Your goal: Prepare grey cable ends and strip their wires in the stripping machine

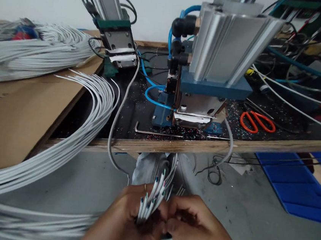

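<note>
My left hand [125, 221] is closed around a bundle of several thin white cables [152, 199], their cut ends with coloured cores pointing up. My right hand [195, 226] is pinched against the same bundle from the right, fingers curled at the cable ends. Both hands are low, in front of the bench edge, below a pneumatic press machine [220, 65] with a silver cylinder and blue base.
A second, smaller press [115, 27] stands at the back left. Long white cables [85, 127] arc over a cardboard sheet [14, 116] on the left. Orange scissors [256, 121] and a hex key [153, 132] lie on the black bench. A blue bin [299, 184] sits lower right.
</note>
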The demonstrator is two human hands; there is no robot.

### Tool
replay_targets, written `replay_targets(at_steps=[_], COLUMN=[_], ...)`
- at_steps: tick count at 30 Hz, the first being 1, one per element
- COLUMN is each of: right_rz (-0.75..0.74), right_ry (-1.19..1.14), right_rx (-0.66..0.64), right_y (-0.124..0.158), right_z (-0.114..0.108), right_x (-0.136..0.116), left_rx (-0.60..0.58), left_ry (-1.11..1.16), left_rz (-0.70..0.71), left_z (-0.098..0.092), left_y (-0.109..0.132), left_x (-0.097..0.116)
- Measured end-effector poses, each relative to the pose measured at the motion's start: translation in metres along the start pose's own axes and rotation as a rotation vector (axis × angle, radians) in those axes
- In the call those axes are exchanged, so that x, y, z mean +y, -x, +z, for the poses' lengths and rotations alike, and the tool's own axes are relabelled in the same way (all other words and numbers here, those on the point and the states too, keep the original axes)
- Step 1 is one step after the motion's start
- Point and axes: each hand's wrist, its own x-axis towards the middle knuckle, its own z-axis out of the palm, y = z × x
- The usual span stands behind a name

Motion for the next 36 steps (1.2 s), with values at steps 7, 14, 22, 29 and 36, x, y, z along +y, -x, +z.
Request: replay_targets(at_steps=[7, 14, 22, 29, 36], right_rz=[-0.061, -0.147, -0.112, -0.089, -0.136], right_ry=[-0.228, -0.596, -0.625, -0.638, -0.612], right_rx=[-0.096, -0.041, -0.031, -0.051, -0.011], right_y=[-0.012, -0.019, -0.013, -0.013, -0.012], right_z=[-0.008, 0.015, 0.008, 0.007, 0.007], right_x=[0.01, 0.043, 0.047, 0.047, 0.048], left_rx=[0.002, -0.019, -0.166, -0.14, -0.104], left_ry=[-0.016, 0.178, -0.096, -0.194, -0.097], left_rz=[-0.056, -0.224, -0.076, -0.064, -0.018], left_z=[0.002, 0.009, -0.006, -0.005, 0.002], left_y=[-0.001, 0.008, 0.003, 0.01, 0.002], left_x=[0.005, -0.013, -0.011, -0.015, -0.008])
